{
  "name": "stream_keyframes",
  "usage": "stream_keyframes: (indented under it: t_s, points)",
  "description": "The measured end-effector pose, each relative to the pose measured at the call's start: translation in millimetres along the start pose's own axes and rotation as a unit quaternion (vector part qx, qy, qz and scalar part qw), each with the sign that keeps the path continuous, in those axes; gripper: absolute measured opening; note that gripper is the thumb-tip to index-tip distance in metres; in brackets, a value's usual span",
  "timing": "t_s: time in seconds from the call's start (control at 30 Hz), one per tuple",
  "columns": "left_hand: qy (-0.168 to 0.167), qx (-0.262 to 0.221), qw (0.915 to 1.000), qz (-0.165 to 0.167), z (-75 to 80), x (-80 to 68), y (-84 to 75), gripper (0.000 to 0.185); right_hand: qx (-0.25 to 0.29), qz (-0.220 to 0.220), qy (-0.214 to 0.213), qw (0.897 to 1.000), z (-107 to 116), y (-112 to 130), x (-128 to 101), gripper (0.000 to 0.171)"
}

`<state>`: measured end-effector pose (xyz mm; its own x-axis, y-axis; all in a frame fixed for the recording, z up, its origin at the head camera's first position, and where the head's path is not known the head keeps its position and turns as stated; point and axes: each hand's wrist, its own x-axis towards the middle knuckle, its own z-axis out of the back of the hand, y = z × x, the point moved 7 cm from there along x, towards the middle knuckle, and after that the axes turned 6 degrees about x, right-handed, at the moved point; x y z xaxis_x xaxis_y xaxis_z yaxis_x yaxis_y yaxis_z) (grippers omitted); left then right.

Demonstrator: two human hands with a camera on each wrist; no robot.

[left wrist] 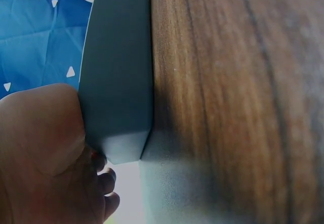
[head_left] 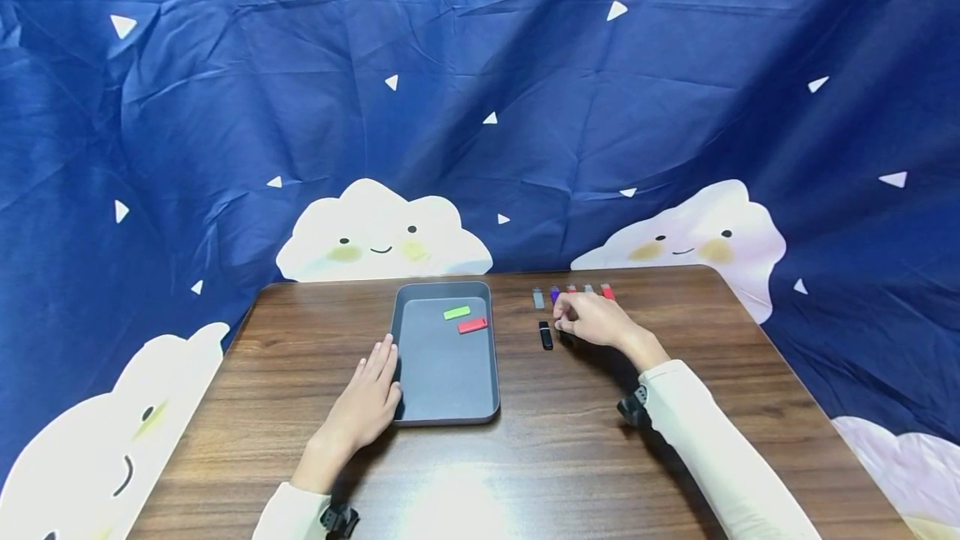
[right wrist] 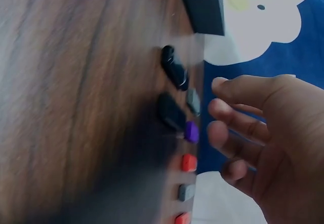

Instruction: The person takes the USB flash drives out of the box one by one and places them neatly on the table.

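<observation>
Just left of R hand (head_left: 596, 320) | black USB stick (head_left: 546, 335) | apart

Wood-grain table (head_left: 735, 373), dark brown w/ rounded corners, fills the lower part of the head view. Behind and on both sides hangs a wrinkled navy cloth (head_left: 525, 90) w/ small white triangles scattered over it. Smiling white clouds w/ yellow cheeks are printed along its lower part: one (head_left: 382, 232) behind the table's left-centre, another (head_left: 690, 232) behind its right. A bright glare spot (head_left: 457, 502) sits on the table's near edge.
</observation>
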<state>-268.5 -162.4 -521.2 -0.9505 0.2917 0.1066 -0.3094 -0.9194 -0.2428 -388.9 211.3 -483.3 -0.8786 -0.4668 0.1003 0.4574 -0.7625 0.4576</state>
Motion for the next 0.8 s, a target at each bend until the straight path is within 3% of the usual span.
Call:
stream_keyframes:
  t_s: [0.23, 0.53, 0.8]
  points:
    - [-0.003, -0.001, 1.0, -0.001, 0.8, 0.0, 0.0, 0.062, 0.009, 0.025, -0.006, 1.0, 11, 31, 11, 0.013]
    - [-0.005, -0.002, 1.0, -0.004, 3.2, -1.5, -1.4, 0.061, -0.002, 0.015, 0.004, 1.0, 13, 64, 27, 0.006]
    - [-0.007, -0.003, 1.0, -0.005, 1.0, 0.2, 0.8, 0.062, -0.004, 0.032, 0.013, 0.999, 12, 91, 46, 0.007]
